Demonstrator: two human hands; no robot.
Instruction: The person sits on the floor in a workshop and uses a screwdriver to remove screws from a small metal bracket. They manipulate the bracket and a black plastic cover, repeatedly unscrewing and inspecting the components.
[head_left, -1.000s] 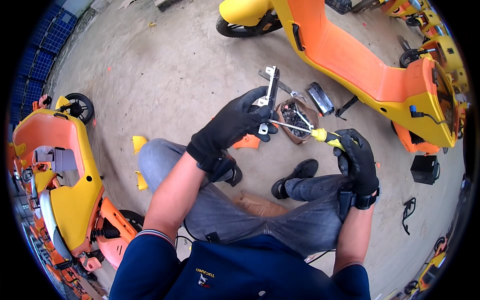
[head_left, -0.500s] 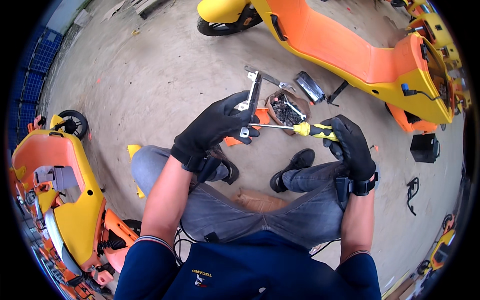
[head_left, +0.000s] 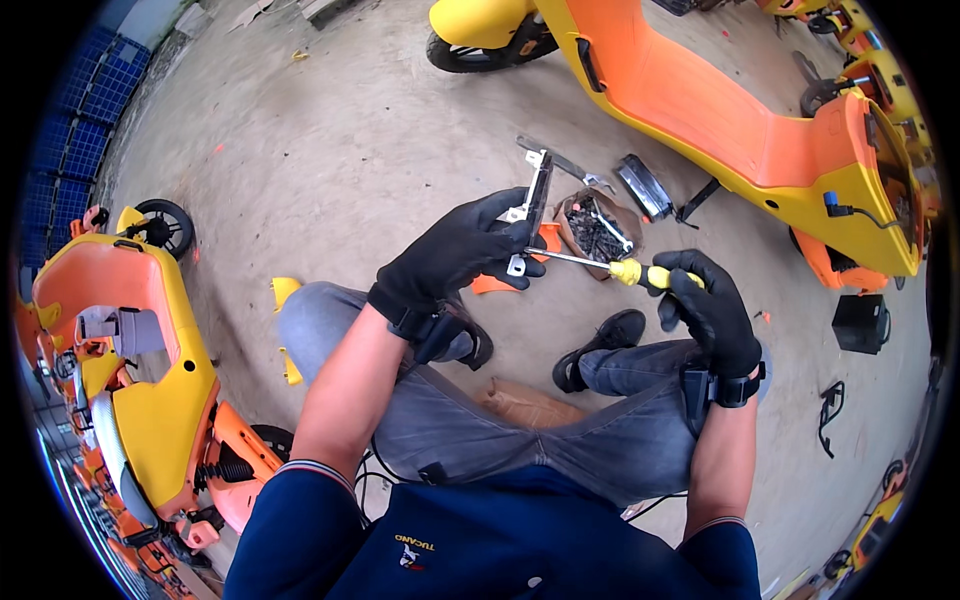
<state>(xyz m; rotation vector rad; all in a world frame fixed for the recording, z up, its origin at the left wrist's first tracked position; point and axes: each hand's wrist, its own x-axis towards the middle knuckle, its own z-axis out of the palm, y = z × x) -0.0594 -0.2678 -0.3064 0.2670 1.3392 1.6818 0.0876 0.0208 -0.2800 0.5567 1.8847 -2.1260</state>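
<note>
In a black glove, my left hand (head_left: 452, 248) is closed around a narrow black part with white mounting tabs (head_left: 541, 186), held tilted above the floor. My gloved right hand (head_left: 712, 312) grips the yellow-and-black handle of a screwdriver (head_left: 627, 271). Its thin metal shaft points left, and the tip meets the part near its lower white tab, by my left fingers. The exact contact spot is hidden there. Just beyond, a brown bag (head_left: 572, 246) of dark screws or small pieces stands open with a wrench (head_left: 615, 231) lying on top.
An adjustable wrench (head_left: 570, 165) and a black box-shaped part (head_left: 643, 187) lie past the bag. A yellow-orange scooter (head_left: 700, 100) stands far right, another (head_left: 160, 400) at left. A black box (head_left: 860, 323) and a black bracket (head_left: 829, 418) rest on the right floor.
The whole view has shifted, with things appearing farther right and slightly lower. My right fingers have changed their hold on the screwdriver handle; my left hand keeps its grip.
</note>
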